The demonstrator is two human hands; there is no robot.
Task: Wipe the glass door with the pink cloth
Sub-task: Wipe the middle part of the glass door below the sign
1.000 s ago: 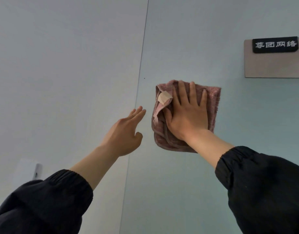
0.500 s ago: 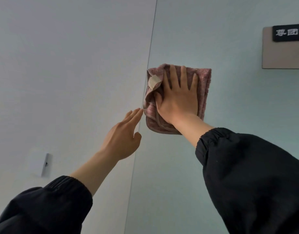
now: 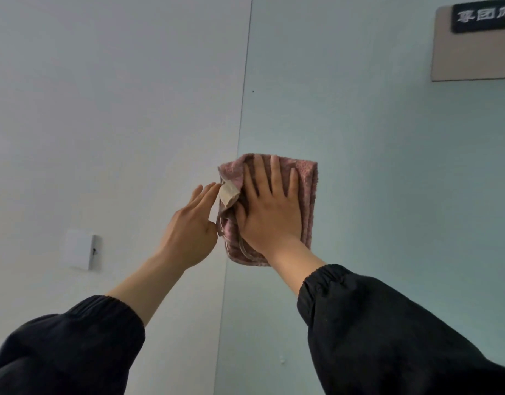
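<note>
The right part of the view is filled by the glass door (image 3: 388,195), a pale green pane seen from below. Its left edge is met by a grey-white wall (image 3: 103,109) along a thin vertical seam. A beige sign plate (image 3: 471,58) is fixed near the door's upper right, cut off by the frame. Both forearms are raised out of black sleeves (image 3: 388,323).

The right hand (image 3: 270,215) is laid flat on the pink cloth (image 3: 309,201), palm down and fingers spread and straight. Nothing is gripped; the cloth is pinned against the glass by pressure alone. Judging by the task, the wide flat palm is used so that the whole pad is pressed evenly and can be slid.

The left hand (image 3: 190,232) is held relaxed and unclenched, fingers straight, over the seam just beside the cloth. Whether its fingertips touch the cloth cannot be told. It is probably kept there to steady the body or to tidy the loose fold.

The cloth is folded into a thick rectangle and sits at the door's left edge. Its long axis runs up and down, nearly parallel to that edge and leaning slightly right at the top.

A white wall switch (image 3: 80,249) is mounted low on the wall. A cream label (image 3: 228,194) hangs off the cloth's upper left corner, towards the seam.
</note>
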